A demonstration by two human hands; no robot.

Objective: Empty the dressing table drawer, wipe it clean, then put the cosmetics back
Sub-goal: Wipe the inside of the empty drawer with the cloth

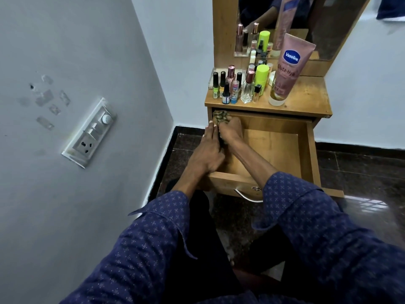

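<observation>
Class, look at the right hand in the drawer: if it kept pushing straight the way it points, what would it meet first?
The right hand points to the drawer's far left corner, with the cloth ahead of it. Probably the cloth, then the drawer's back wall just beyond; depth there is unclear.

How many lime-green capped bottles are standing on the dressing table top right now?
1: the lime-green capped bottle stands mid-row, left of the pink Vaseline tube. The one above is its mirror reflection; others could be hidden behind the cluster.
</observation>
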